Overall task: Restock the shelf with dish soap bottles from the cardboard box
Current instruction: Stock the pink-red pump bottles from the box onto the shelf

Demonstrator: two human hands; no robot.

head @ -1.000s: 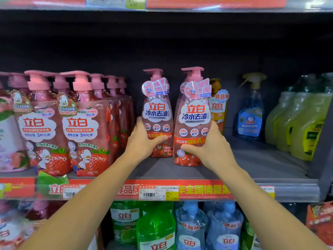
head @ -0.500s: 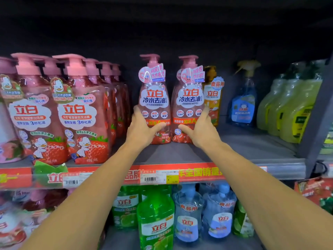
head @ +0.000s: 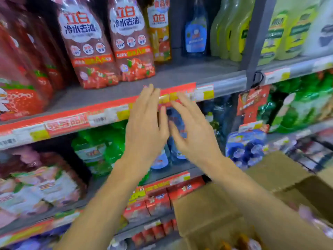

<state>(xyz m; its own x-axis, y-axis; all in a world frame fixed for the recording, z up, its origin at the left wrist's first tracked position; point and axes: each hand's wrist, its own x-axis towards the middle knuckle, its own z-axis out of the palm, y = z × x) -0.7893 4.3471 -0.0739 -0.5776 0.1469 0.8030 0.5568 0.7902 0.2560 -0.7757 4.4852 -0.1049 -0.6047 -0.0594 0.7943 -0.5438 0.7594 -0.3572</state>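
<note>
My left hand (head: 146,123) and right hand (head: 193,136) hang side by side in the air, fingers spread loose and empty, bare forearms stretched forward.

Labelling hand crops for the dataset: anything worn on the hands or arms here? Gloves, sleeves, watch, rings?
Nothing worn that shows. The left hand and right hand are bare, no gloves; no rings visible, though motion blur hides fine detail. Both forearms are uncovered down to the frame edge: no sleeves, watch or wristband.
</note>
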